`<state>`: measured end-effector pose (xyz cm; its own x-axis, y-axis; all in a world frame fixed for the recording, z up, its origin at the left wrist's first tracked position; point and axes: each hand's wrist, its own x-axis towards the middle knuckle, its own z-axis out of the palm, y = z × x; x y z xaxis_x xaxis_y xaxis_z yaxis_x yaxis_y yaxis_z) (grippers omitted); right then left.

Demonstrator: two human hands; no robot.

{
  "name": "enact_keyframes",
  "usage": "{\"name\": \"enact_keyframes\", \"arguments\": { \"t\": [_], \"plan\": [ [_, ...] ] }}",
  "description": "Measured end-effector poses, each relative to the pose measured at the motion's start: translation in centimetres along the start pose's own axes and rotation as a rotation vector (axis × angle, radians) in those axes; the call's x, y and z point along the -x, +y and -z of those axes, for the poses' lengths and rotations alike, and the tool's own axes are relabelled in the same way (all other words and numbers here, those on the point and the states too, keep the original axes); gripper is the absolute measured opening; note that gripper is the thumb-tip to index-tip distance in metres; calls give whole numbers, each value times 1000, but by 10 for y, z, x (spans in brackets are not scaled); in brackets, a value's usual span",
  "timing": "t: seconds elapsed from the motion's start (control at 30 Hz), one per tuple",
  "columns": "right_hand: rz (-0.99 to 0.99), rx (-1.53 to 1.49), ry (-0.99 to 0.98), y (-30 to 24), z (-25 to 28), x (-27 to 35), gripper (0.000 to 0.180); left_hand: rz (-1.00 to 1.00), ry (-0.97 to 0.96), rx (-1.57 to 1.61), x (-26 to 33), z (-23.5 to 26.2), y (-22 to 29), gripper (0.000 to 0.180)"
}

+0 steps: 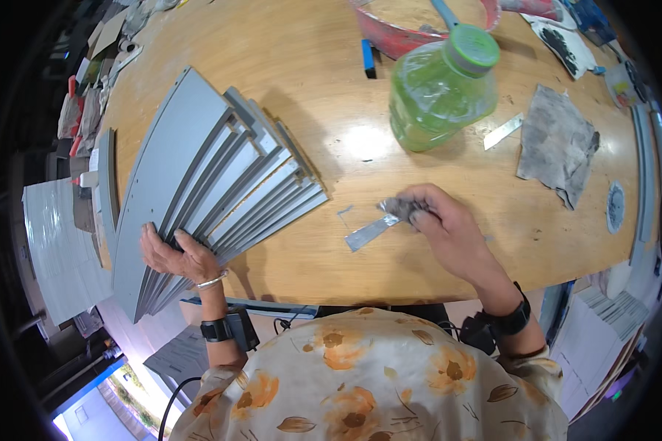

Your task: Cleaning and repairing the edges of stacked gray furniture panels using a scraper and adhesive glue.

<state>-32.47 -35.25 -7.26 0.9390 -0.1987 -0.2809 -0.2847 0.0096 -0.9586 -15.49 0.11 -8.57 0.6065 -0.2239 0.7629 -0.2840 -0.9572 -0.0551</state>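
Grey flat panels point(173, 136) lie fanned out in a stack on the left side of the wooden table. My left hand point(173, 253) grips their near end, its fingers curled over the panel edges. In my right hand point(445, 224) is a crumpled dark grey rag point(404, 207), pinched between thumb and fingers. A flat silvery metal strip point(366, 235) sticks out to the left from under the rag, touching or close to the tabletop. Whether my fingers also hold the strip cannot be made out. Beside it lies a small thin scrap point(344, 213).
A green plastic bottle point(434, 99) stands beyond my right hand. Behind it is a red pan point(397, 33) with tan material in it. To the right lie a grey cloth point(559, 143) and a thin metal blade point(503, 132). A blue block point(368, 59) lies near the pan.
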Motion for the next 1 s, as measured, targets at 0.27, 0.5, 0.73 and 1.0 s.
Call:
{"name": "enact_keyframes", "arguments": {
  "t": [0.27,0.5,0.73,1.0],
  "plan": [
    [-82,-420,-134,-3,-65,-95,33,45,8,8,-1,2,5,48],
    [-84,-514,-199,-5,-90,-114,35,45,-12,-16,3,1,5,49],
    [-40,-538,-227,-4,-94,-121,33,20,-10,-18,0,3,6,48],
    [-2,-591,-245,-3,-98,-120,31,10,-9,-48,1,2,4,50]
  ]
}}
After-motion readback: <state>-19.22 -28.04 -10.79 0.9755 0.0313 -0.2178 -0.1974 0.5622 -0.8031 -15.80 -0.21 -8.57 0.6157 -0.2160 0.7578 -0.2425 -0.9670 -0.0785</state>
